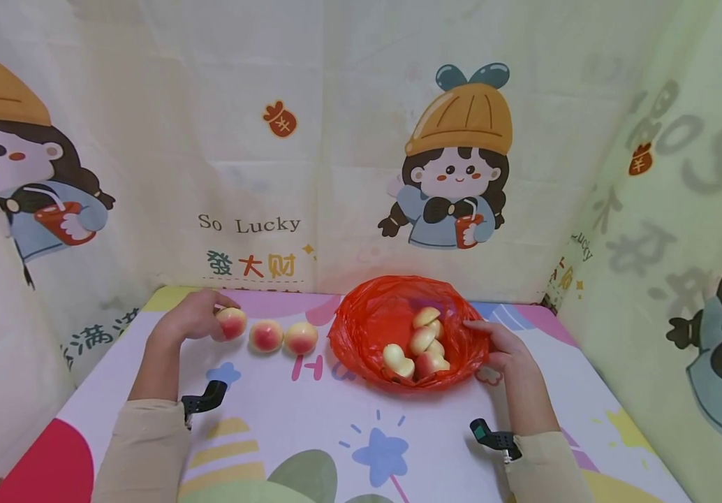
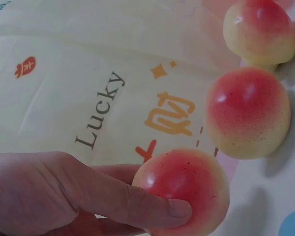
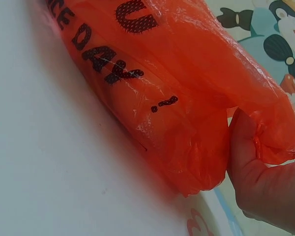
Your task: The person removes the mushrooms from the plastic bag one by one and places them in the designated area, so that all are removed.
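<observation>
My left hand grips a round-capped mushroom, red shading to pale yellow, its thumb pressed over the glossy cap. To its right, two like mushrooms stand side by side on the table; a pale stem shows under the farther one in the left wrist view. A red plastic bag sits wide-mouthed at the centre right, with several cream and reddish mushrooms inside. My right hand pinches the bag's right rim between thumb and fingers. Black lettering runs along the bag's side.
A printed cloth with stars and stripes covers the table. Behind it hangs a cartoon-patterned curtain, with more curtain at the left and right sides. A black wrist mount is on the left forearm, another on the right.
</observation>
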### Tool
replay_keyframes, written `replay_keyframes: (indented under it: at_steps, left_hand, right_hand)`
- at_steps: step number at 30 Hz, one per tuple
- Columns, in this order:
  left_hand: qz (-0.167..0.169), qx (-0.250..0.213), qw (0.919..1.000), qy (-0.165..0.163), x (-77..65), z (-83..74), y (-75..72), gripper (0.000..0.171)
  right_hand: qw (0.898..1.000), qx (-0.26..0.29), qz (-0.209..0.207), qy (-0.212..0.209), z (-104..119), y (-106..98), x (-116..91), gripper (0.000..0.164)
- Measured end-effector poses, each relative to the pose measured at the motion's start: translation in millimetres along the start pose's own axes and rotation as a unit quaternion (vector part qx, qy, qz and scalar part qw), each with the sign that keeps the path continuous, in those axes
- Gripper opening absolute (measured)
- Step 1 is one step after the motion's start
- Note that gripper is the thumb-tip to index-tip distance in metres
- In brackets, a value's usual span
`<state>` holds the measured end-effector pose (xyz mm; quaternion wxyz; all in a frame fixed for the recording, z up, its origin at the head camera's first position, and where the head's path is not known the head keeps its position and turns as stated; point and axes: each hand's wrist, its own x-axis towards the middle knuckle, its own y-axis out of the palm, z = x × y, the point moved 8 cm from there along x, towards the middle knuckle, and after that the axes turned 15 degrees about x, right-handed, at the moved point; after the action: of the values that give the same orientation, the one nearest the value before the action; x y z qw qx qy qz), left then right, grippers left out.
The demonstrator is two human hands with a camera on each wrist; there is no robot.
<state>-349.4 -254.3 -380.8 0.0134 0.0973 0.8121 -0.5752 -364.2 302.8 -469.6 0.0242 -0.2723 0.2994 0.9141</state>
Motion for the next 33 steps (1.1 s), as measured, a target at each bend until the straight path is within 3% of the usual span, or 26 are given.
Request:
replay_keyframes:
  at_steps: [14,33]
  left_hand:
    - [0.031,0.031,0.9983,0.038,2.9,1.9,11.6,0.052]
    - [0.057,0.022,0.998,0.013,5.8,7.9,21.6,0.053]
  right_hand:
    - [1.0,0.0,-0.006,-0.003,-0.5,0.2,-0.5,0.054]
    - [1.0,-0.017,-0.013,-0.004,-1.8,0.1,-0.1,0.055]
